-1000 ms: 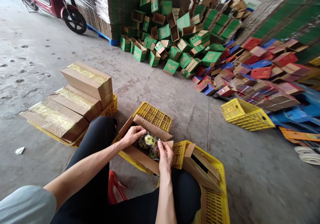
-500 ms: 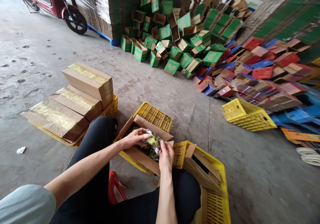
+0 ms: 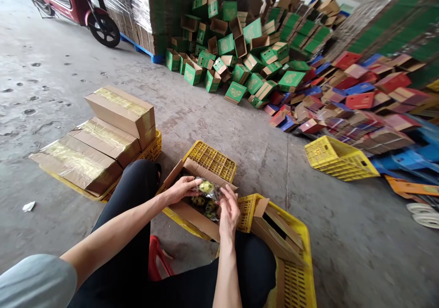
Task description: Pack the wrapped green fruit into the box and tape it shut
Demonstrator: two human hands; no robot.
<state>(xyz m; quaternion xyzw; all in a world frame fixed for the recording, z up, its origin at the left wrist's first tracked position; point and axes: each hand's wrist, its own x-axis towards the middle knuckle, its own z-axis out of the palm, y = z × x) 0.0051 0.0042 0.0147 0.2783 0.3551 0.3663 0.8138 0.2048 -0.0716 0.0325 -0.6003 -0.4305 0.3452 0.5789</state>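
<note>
Fingers of the right hand (image 3: 229, 212) have loosened and straightened since half a second ago, while the left hand (image 3: 183, 189) and the clear-wrapped package (image 3: 206, 187) have shifted slightly leftward. Nearest the camera, a pale sleeve (image 3: 37, 280) and dark trousers (image 3: 123, 216) frame the scene, with something red (image 3: 157, 257) showing between the legs. Just beyond, the left hand pinches the left end of the package between thumb and fingers; the right hand, its fingers extended, meets or nearly meets the other end, and whether it grips the plastic cannot be told. The package, yellow-green with dark spots, hangs over an open carton (image 3: 197, 218), where similar wrapped pieces (image 3: 210, 208) lie. A yellow crate (image 3: 212, 161) extends past the carton's far side. At right, another yellow crate (image 3: 305, 253) holds an open cardboard box (image 3: 274, 237); at left, three taped cartons (image 3: 89, 157) rest on a third crate (image 3: 156, 148). Farther across the concrete floor (image 3: 240, 129), a yellow basket (image 3: 338, 159) sits near a spill of red and blue boxes (image 3: 359, 100). Green boxes (image 3: 235, 92) lie heaped beside them, and a red scooter (image 3: 78, 13) stands near wrapped stacks (image 3: 133, 13).
</note>
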